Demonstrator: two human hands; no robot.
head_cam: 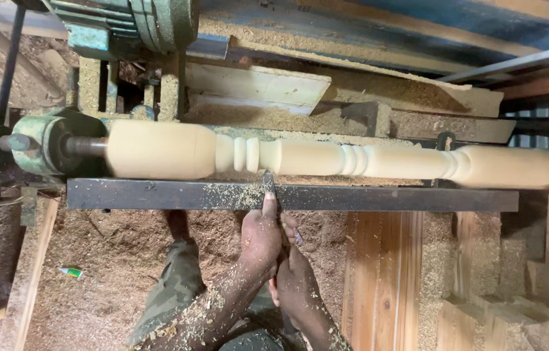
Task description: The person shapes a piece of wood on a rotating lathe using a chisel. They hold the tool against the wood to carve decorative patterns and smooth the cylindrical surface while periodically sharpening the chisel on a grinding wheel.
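A long pale wooden spindle [365, 160] with turned beads and grooves is mounted on a lathe and looks blurred as if spinning. A metal chisel [268, 183] lies across the black steel tool rest [157, 194], its tip against the spindle near the left beads. My left hand [260, 239], dusted with shavings, grips the chisel's front with the index finger stretched along the blade. Just behind it, my right hand [295, 283] wraps around the handle, which is mostly hidden.
The green headstock [40, 143] holds the spindle's left end, with a green motor [125, 26] above it. Sawdust covers the floor and lathe bed. Wooden planks [378, 273] stand to the right. A small green-tipped tube [71, 272] lies at left. My camouflage trouser leg [174, 289] shows below.
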